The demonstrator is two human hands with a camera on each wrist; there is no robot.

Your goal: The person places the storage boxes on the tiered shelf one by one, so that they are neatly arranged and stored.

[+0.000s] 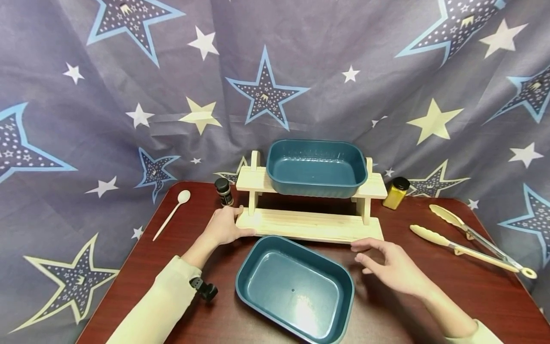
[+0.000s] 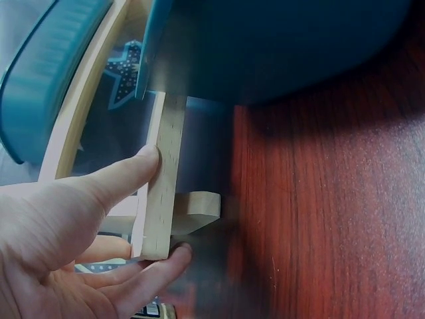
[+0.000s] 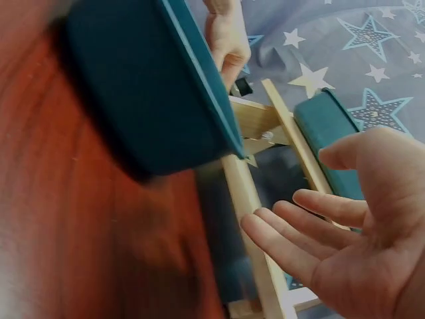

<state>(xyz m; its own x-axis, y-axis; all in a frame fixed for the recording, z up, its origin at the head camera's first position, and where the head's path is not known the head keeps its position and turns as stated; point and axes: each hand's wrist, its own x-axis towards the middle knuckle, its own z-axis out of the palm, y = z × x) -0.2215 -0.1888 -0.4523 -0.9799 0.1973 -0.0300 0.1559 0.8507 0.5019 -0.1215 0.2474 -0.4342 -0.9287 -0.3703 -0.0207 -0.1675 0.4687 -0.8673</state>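
A two-tier wooden shelf (image 1: 309, 224) stands toward the back of the table. My left hand (image 1: 224, 227) grips the left end of its lower board, and in the left wrist view the thumb (image 2: 126, 174) presses the board (image 2: 163, 179) while the other fingers curl round its end. At the board's front right corner is my right hand (image 1: 388, 263), its fingers loosely extended and holding nothing. One teal rectangular dish (image 1: 317, 189) sits on the upper tier. A second teal dish (image 1: 275, 277) lies at an angle in front of the shelf, between both hands.
Left of the shelf are a black-capped spice jar (image 1: 224, 192) and a white spoon (image 1: 171, 216). To the right stand a yellow jar with a black lid (image 1: 396, 193) and spread tongs (image 1: 472, 248). A star-patterned cloth (image 1: 322, 62) hangs behind the table.
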